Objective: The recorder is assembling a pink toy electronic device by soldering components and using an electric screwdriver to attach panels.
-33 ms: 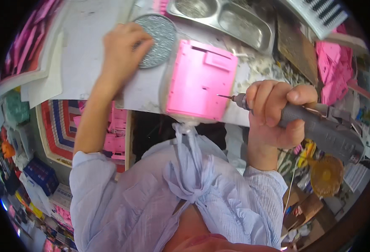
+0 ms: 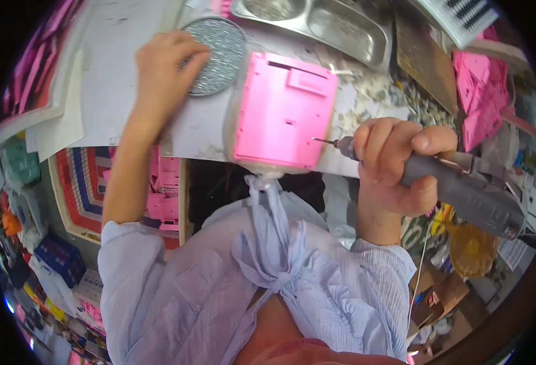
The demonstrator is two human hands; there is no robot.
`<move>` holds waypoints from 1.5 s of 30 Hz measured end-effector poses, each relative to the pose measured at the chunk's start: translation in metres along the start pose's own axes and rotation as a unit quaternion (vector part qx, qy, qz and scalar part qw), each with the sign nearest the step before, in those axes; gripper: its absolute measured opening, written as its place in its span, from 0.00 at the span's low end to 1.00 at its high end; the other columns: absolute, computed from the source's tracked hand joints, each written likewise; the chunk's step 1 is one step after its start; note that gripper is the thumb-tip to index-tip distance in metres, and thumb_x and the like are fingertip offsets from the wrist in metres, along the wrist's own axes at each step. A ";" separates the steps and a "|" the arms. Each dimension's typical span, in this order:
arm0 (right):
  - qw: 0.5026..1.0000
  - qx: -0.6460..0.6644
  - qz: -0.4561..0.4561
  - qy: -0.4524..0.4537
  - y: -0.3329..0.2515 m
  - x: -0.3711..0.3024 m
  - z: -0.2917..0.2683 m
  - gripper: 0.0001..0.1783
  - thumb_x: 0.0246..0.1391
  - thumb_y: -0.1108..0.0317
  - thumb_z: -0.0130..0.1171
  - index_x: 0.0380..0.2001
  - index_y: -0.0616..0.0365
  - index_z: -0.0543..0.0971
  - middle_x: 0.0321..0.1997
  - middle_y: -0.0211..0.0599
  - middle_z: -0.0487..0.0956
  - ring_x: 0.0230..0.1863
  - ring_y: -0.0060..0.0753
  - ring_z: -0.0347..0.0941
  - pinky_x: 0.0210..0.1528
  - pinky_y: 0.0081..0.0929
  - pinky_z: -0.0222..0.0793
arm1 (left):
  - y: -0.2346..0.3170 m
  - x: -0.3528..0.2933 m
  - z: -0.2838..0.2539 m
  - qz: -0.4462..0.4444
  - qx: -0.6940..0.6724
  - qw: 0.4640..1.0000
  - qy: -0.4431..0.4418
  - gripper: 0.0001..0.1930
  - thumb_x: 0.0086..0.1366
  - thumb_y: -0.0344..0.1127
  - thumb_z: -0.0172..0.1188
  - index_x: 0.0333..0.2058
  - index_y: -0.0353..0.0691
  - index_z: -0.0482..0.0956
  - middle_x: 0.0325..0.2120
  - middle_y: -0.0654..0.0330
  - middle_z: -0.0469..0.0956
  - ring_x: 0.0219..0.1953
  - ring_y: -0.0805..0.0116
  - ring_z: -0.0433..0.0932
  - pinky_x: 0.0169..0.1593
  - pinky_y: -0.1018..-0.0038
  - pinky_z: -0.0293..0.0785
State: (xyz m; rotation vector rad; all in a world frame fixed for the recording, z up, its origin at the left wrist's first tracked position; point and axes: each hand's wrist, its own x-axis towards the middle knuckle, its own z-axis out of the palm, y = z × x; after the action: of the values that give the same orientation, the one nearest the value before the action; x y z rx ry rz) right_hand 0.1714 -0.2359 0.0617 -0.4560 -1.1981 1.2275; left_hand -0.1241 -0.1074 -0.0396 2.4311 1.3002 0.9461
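In my right hand (image 2: 396, 164) is a dark grey electric screwdriver (image 2: 456, 191), gripped around its body. Its thin bit points left and ends by the right edge of a pink plastic panel (image 2: 280, 125). The panel lies on a support at the table's near edge, showing a slot, a raised block and small holes. My left hand (image 2: 167, 70) is over the left rim of a round dish (image 2: 242, 45) full of small silver metal pieces that look like screws. Its fingers are bent with thumb and fingertips drawn together; whatever they hold is too small to make out.
A metal tray (image 2: 347, 36) with compartments stands at the back. Small loose bits (image 2: 377, 97) lie right of the panel. More pink parts (image 2: 478, 91) are heaped at the far right. A striped bin (image 2: 91, 188) with pink pieces sits below the table at left.
The whole view has shifted slightly, so the dish, panel and tray appear a little farther left and up. Both hands keep the same pose.
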 end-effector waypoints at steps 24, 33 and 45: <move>0.996 -0.076 0.034 -0.019 0.009 -0.060 -0.001 0.20 0.58 0.62 0.67 0.47 0.57 0.71 0.19 0.28 0.72 0.20 0.28 0.70 0.28 0.32 0.70 | 0.100 -0.009 0.000 0.155 -0.179 0.963 -0.128 0.07 0.60 0.32 0.66 0.36 0.40 0.80 0.35 0.59 0.82 0.40 0.56 0.80 0.48 0.62 0.71; 0.987 -0.137 0.025 -0.074 0.010 -0.053 0.005 0.15 0.54 0.70 0.68 0.38 0.60 0.72 0.19 0.32 0.74 0.19 0.34 0.72 0.28 0.36 0.74 | 0.113 -0.037 0.040 0.190 -0.230 0.943 -0.149 0.11 0.60 0.33 0.65 0.42 0.42 0.81 0.46 0.62 0.84 0.56 0.63 0.80 0.65 0.58 0.70; 0.989 -0.064 0.003 -0.137 0.006 -0.023 -0.004 0.12 0.56 0.69 0.64 0.31 0.55 0.69 0.16 0.31 0.71 0.13 0.34 0.68 0.23 0.37 0.73 | 0.112 -0.040 0.044 0.175 -0.228 0.945 -0.154 0.13 0.59 0.32 0.67 0.43 0.41 0.82 0.46 0.63 0.84 0.55 0.63 0.80 0.62 0.57 0.73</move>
State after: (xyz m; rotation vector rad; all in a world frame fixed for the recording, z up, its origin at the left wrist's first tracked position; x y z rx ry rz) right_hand 0.1754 -0.2534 0.0450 -0.3938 -1.5166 1.2508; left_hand -0.0384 -0.2001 -0.0373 2.3406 0.4834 0.7878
